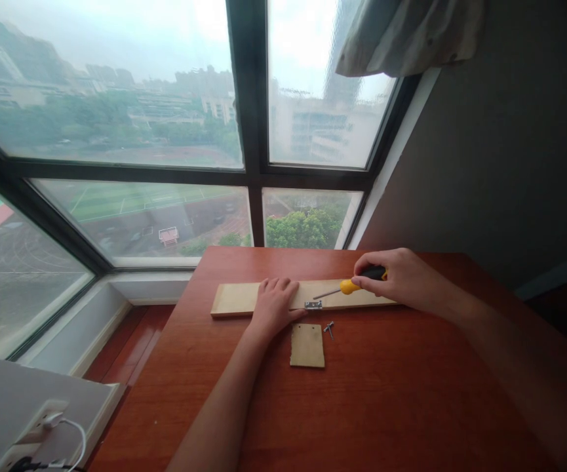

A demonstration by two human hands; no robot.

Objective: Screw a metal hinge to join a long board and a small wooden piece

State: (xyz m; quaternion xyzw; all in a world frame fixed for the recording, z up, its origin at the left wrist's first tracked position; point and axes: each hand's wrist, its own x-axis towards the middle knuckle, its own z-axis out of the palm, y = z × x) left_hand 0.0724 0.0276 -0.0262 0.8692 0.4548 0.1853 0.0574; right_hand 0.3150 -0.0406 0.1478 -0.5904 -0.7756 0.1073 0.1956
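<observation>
Across the plank (pixel 236 299), left hand (pixel 275 305), nearby small board (pixel 307 347), screws (pixel 329 328), window (pixel 130 105) beyond.

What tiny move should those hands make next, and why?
Probably guide the tip of the screwdriver onto the metal fitting: the right hand holds the tool with its tip pointing close to that fitting, and the left hand rests on the wooden board, apparently steadying it.

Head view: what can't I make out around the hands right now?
All in the head view:
- Right end of the long board: hidden by the right hand.
- Board surface under the left hand: covered by it.
- Tip shape of the screwdriver: too small.
- Holes in the metal fitting: too small.
</observation>
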